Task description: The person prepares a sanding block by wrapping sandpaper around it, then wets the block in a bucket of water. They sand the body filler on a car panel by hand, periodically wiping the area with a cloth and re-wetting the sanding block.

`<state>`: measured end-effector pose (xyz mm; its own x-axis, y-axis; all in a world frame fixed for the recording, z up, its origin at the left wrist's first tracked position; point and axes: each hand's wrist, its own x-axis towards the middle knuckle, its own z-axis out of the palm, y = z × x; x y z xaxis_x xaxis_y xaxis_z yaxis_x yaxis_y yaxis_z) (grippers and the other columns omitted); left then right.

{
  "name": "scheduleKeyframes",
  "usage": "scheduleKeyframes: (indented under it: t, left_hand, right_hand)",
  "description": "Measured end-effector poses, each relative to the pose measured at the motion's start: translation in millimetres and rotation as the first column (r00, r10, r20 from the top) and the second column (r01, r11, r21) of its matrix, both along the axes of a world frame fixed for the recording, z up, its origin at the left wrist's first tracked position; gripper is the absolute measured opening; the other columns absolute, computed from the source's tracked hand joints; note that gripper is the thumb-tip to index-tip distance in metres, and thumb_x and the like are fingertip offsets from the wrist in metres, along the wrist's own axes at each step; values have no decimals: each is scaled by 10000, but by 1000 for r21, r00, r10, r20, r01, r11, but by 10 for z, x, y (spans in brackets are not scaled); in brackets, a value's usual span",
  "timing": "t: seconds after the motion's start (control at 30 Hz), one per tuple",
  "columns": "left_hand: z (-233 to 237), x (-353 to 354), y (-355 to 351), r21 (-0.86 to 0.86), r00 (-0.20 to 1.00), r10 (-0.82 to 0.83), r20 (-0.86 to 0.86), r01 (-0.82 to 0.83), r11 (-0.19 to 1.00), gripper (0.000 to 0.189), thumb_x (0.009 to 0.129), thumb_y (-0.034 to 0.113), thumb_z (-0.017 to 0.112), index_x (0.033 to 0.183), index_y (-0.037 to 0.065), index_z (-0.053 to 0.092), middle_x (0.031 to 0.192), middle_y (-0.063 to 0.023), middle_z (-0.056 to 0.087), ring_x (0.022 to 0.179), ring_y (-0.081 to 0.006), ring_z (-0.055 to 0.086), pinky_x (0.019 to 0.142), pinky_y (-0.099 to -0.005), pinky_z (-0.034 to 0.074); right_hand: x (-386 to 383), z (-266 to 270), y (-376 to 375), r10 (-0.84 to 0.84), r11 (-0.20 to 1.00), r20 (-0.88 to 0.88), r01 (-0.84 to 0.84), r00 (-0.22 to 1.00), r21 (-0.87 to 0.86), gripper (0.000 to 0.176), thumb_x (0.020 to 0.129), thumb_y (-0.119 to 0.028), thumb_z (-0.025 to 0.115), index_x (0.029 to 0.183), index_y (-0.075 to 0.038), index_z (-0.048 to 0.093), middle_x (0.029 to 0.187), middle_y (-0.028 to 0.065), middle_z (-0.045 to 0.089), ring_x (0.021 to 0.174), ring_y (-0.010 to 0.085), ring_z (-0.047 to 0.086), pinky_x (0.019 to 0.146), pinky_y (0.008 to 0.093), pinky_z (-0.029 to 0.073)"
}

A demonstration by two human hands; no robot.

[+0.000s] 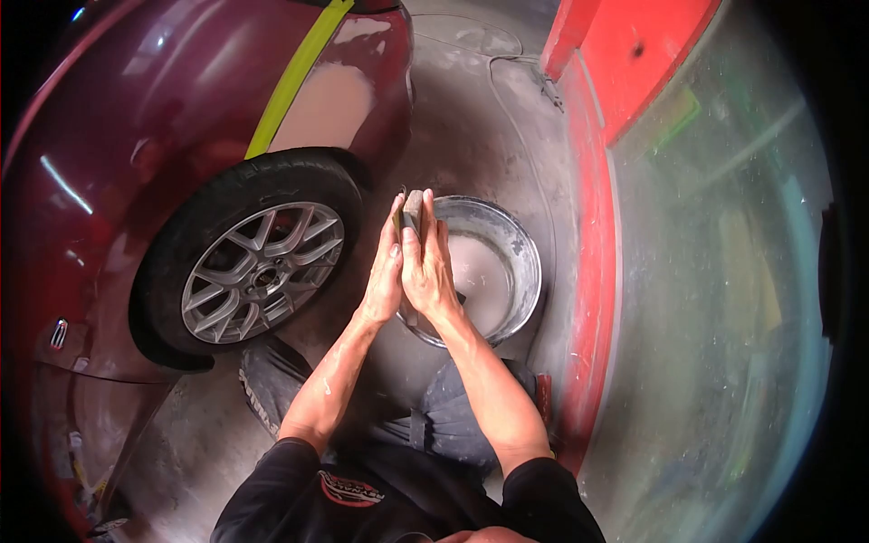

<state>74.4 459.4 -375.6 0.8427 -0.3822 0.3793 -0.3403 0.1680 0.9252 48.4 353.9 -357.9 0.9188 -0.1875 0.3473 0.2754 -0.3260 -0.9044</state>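
My left hand [384, 279] and my right hand [429, 270] are pressed palm to palm, fingers pointing away from me. Between them is a small grey-brown sanding block [415, 204], its far end showing near the fingertips; the palms hide the rest. Just below and to the right of the hands stands a round metal basin [534, 276] holding cloudy, milky water [482, 271]. The right hand overlaps the basin's left side. To the left, a dark red car [118, 181] has a beige filler patch [333, 104] beside a strip of yellow-green tape [294, 81].
The car's wheel [262, 271] is close to my left forearm. On the right are a red frame [593, 362] and a dusty, see-through panel [706, 317]. A thin cable [516, 127] runs along the floor behind the basin.
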Motion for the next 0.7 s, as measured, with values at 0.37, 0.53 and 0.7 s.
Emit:
scheduleKeyframes:
  t: [0.37,0.53,0.7]
  left_hand:
    - [19,114,131,73,987,-114,111,107,992,758,1078,322,554,1666,44,166,1738,-137,161,1598,-261,169,1285,-418,162]
    - [151,37,107,-151,989,-113,-100,97,984,688,1005,121,688,1612,65,368,1691,-119,323,1560,-237,285,1267,-398,237]
    - [186,41,95,-190,987,-137,-82,120,974,730,994,135,710,1623,72,343,1696,-108,316,1556,-229,292,1268,-399,238]
  right_hand:
    - [53,-84,-118,94,996,125,-93,988,-17,793,1109,-565,229,1648,11,155,1637,266,282,1398,424,379,1190,483,323]
    - [97,-151,-102,158,974,123,-176,980,146,1012,995,-797,77,1678,-49,85,1641,181,266,1364,320,292,1211,465,182]
    - [85,-115,-99,157,974,129,-175,979,146,1019,984,-806,59,1681,-63,90,1648,168,246,1415,312,263,1225,459,164]
